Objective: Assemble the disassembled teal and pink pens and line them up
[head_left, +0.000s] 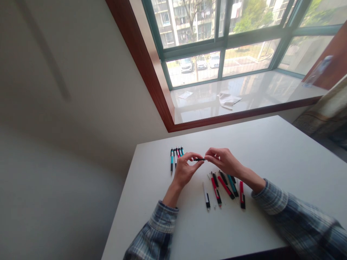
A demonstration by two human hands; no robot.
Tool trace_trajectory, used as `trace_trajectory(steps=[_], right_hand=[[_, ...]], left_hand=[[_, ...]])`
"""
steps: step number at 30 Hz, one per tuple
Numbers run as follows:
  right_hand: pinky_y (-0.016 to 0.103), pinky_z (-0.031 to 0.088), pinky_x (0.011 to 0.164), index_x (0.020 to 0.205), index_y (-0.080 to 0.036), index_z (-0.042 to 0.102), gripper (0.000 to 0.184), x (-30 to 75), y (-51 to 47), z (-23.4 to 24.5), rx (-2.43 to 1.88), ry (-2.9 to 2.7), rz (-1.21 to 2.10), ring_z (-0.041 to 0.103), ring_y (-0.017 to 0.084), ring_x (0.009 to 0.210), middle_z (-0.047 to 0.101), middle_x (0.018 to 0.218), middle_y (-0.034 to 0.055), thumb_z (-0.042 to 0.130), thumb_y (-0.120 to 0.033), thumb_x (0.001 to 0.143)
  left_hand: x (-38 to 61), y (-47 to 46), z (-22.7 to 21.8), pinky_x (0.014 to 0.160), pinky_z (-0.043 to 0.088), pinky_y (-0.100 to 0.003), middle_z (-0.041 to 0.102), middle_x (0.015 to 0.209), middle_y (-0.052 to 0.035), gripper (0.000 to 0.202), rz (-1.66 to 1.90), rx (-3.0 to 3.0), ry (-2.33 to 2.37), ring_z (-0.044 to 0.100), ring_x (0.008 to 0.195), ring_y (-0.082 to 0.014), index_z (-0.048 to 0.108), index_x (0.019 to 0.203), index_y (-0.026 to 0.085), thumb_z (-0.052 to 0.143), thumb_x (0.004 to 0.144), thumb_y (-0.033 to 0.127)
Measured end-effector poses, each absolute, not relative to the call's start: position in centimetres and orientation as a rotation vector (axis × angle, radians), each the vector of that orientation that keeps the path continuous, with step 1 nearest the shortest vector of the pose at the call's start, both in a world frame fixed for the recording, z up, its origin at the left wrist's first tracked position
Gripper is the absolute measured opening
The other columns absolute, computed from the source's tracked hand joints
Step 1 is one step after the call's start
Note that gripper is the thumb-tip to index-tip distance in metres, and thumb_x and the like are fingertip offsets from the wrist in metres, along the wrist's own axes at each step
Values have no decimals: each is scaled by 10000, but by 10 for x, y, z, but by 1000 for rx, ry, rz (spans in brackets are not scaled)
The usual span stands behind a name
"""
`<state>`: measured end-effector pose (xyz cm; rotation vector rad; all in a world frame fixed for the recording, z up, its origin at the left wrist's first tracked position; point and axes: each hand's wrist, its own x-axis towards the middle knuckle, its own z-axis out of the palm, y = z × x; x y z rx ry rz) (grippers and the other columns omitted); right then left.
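My left hand (186,169) and my right hand (223,161) meet above the white table (271,155), both pinching a small dark pen part (200,159) between thumb and fingers. Just below my right hand several pens and pen pieces lie side by side: a white one (206,195), red ones (216,190), a teal one (232,185) and a red one (242,195) at the right. Behind my left hand a tight row of assembled pens (176,156) in teal, red and white lies on the table.
A glossy window sill (244,97) with a crumpled white cloth (227,100) and a paper scrap (185,95) runs behind the table. A wall stands to the left. Patterned fabric (328,112) sits off the table's right edge.
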<state>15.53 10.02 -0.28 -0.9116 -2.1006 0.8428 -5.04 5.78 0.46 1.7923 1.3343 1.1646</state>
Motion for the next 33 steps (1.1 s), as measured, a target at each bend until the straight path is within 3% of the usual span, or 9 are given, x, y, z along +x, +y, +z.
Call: trace_trajectory(steps=[5,16,22,27,28,31,33], right_hand=[[267,459,662,937,-214,686,173,155,98,1,-871,-2126,758,562,142,706,674,834,8,673,-387,939],[273,444,666,870,-199,682,265,155,96,3,-833,-2195,774,585,143,696,670,816,19,525,-339,1032],[285,457,703,869,-210,670,225,148,90,2,-860,-2134,740,591,149,729,677,857,18,559,-336,1019],[332,498,780,1004,-225,677,168,146,85,7,-842,-2189,691,617,194,850,702,959,46,595,-372,997],[353,507,807,1093,-230,669,220,147,84,10,-837,-2235,673,619,215,903,706,1009,57,640,-407,965],[433,519,869,1388,-238,540,715,149,78,23,-843,-2410,598,594,288,1020,685,1131,98,784,-564,800],[459,515,880,1486,-229,447,965,148,71,30,-830,-2522,574,579,312,1028,667,1147,113,823,-646,702]], left_hand=[[-52,58,4,779,478,-345,782,933,-41,109,1184,1798,1346,688,871,-219,767,924,238,766,857,324],[-52,58,10,789,471,-347,786,942,-47,136,1199,1773,1372,696,889,-220,775,934,240,789,835,332],[-53,62,8,787,505,-319,765,922,-50,418,1241,1365,1190,697,851,-196,682,1134,215,849,760,300],[-48,60,4,825,515,-310,737,923,-51,323,1296,1040,1011,681,875,-181,709,1053,184,826,782,314],[-47,60,4,836,517,-310,730,934,-48,307,1322,993,1007,681,886,-180,714,1036,183,824,782,317],[-54,61,9,868,520,-303,696,965,-25,313,1426,877,1032,690,908,-168,711,1020,193,838,762,316],[-62,63,13,856,523,-284,669,955,-4,330,1473,823,1052,693,877,-145,699,1039,203,838,764,321]])
